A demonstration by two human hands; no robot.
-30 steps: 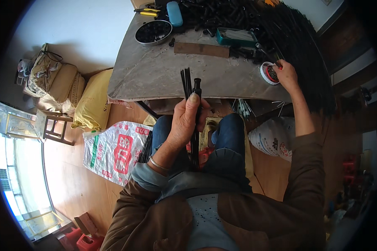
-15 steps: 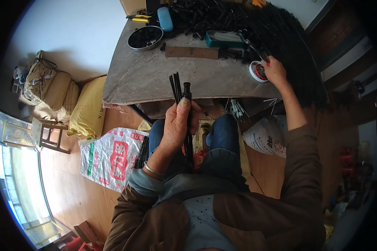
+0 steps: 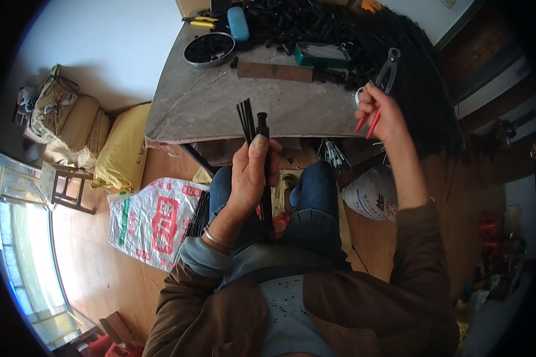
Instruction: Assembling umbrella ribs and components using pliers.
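Note:
My left hand (image 3: 250, 169) is closed upright above my lap, with the thumb pressed along the front. In its grip are several thin black rods (image 3: 245, 122) and a thicker black tube with a flared end (image 3: 262, 122); their lower ends run down between my knees. Over the table's right side, my right hand (image 3: 384, 113) is closed on red-handled pliers (image 3: 391, 71). The grey jaws point away from me, and the handles stick out below my fingers. A white round container (image 3: 358, 95) on the table is mostly hidden behind this hand.
On the grey table (image 3: 190, 113) lie a wooden strip (image 3: 274, 72), a bowl of black parts (image 3: 208, 41), a green box (image 3: 321, 55), a blue case (image 3: 237, 24) and a heap of black tubes (image 3: 304, 24). Long black rods (image 3: 405, 71) cover the right side. Sacks (image 3: 122, 149) stand left.
My right hand has drawn back from the white container and turned, so the pliers now point away from me. The left hand keeps its hold, almost in place.

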